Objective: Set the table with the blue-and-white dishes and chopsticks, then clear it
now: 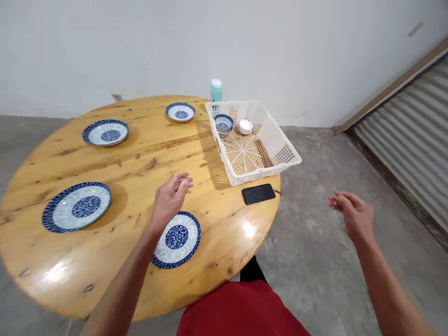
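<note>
My left hand [171,198] hovers above the round wooden table [147,154], just over a blue-and-white plate [178,239] near the front edge. Its fingers are loosely curled together and hold nothing that I can see. My right hand [352,212] hangs in the air off the table's right side, above the concrete floor, fingers relaxed and slightly apart, empty. Three more blue-and-white plates lie on the table: one at the left [77,206], one at the far left [105,132] and one at the back [180,112].
A white plastic basket [280,140] stands at the table's right edge, holding stacked blue bowls [224,123], small white dishes [245,126] and chopsticks [264,153]. A black phone [258,193] lies in front of it. A teal bottle [216,90] stands behind. A metal shutter is at right.
</note>
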